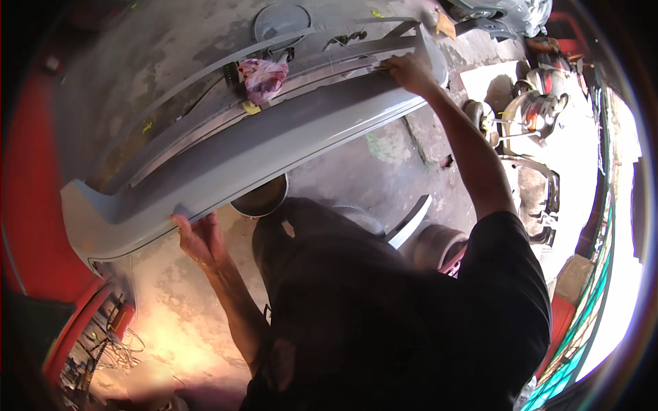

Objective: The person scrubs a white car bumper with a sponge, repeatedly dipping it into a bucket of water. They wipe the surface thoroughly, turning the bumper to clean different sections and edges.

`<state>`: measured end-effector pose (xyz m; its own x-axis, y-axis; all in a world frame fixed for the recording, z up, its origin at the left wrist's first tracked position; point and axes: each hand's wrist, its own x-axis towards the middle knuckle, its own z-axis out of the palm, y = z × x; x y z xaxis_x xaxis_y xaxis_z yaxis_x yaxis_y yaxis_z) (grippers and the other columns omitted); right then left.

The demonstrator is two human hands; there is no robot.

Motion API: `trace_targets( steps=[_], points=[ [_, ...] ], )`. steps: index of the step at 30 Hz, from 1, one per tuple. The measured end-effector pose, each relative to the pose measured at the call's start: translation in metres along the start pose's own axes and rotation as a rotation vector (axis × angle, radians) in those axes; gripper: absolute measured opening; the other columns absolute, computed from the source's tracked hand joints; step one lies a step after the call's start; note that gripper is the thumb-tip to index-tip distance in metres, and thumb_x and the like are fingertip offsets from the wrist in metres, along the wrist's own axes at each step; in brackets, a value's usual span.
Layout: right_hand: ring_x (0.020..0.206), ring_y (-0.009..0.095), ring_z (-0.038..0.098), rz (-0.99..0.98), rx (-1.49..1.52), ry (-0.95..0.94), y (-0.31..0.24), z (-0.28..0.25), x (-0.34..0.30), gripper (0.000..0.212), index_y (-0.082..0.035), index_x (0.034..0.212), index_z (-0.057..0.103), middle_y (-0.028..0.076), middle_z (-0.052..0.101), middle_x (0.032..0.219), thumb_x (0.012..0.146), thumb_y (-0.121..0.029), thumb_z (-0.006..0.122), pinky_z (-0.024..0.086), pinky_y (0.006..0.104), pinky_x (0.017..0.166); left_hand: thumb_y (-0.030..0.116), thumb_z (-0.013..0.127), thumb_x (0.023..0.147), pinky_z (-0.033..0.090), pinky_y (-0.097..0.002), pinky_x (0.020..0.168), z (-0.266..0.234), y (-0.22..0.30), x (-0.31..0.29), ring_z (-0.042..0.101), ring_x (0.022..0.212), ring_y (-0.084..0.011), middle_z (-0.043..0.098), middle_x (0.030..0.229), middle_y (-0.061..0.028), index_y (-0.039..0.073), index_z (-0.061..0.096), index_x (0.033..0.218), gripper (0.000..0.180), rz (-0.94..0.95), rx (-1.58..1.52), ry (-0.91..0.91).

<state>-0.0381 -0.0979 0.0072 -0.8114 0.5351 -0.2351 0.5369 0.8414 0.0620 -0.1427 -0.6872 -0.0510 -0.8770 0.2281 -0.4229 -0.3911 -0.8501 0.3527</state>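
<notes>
Concrete floor (349, 168) shows around a long grey bumper (247, 145) that slants across the upper middle of the head view, its left end beside a red panel (41, 205) and a pink bag (264, 80) just past its far edge. The right hand (411, 74) is clamped on the far edge near the right end, while the left hand (204, 243) props the near edge toward the other end, fingertips partly hidden, so its tightness I cannot tell. Good handling probably means even support from both hands, no twisting, and keeping the near edge off the round container (264, 200)
</notes>
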Motion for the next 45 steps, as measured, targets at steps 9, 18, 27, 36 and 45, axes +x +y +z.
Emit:
trace_targets(
  steps=[9,18,27,36,45],
  points=[
    [0.118,0.035,0.068,-0.070,0.054,-0.013,0.042,-0.013,-0.001,0.036,-0.025,0.132,0.072,0.016,0.073,0.120,0.097,-0.027,0.063,0.053,0.0474,0.101,0.027,0.081,0.091,0.039,-0.0489,0.120,0.002,0.005,-0.003,0.051,0.139,-0.0293,0.056,0.151,-0.0127,0.001,0.052,0.147,0.068,0.035,0.050,-0.005],
    [0.114,0.038,0.069,-0.220,0.319,-0.016,0.074,0.009,0.011,0.038,-0.020,0.131,0.073,0.020,0.074,0.118,0.094,-0.029,0.068,0.053,0.0466,0.101,0.026,0.081,0.090,0.036,-0.0507,0.121,0.002,0.008,-0.012,0.049,0.140,-0.0302,0.054,0.152,-0.0137,0.001,0.051,0.148,0.070,0.141,0.060,0.150],
    [0.111,0.034,0.071,-0.259,0.317,-0.016,0.126,0.032,0.043,0.037,-0.012,0.127,0.074,0.015,0.075,0.118,0.093,-0.024,0.070,0.056,0.0433,0.097,0.025,0.083,0.088,0.038,-0.0516,0.120,0.013,0.005,-0.010,0.050,0.139,-0.0300,0.056,0.150,-0.0136,0.001,0.053,0.146,0.069,0.158,0.048,0.113],
    [0.111,0.040,0.068,-0.236,0.422,0.311,0.073,-0.007,-0.041,0.042,-0.010,0.132,0.071,0.023,0.070,0.120,0.095,-0.028,0.072,0.053,0.0460,0.097,0.022,0.081,0.089,0.037,-0.0515,0.123,0.018,0.003,-0.008,0.049,0.141,-0.0315,0.054,0.151,-0.0150,-0.003,0.051,0.145,0.068,0.139,-0.013,0.080],
    [0.120,0.033,0.064,0.616,2.219,0.831,0.046,0.085,-0.125,0.055,0.000,0.143,0.046,0.020,0.057,0.132,0.103,-0.033,0.063,0.060,0.0492,0.089,0.025,0.077,0.093,0.044,-0.0506,0.119,0.005,0.018,0.001,0.055,0.137,-0.0312,0.057,0.149,-0.0171,-0.003,0.053,0.144,0.063,0.109,0.092,0.032]
  ],
)
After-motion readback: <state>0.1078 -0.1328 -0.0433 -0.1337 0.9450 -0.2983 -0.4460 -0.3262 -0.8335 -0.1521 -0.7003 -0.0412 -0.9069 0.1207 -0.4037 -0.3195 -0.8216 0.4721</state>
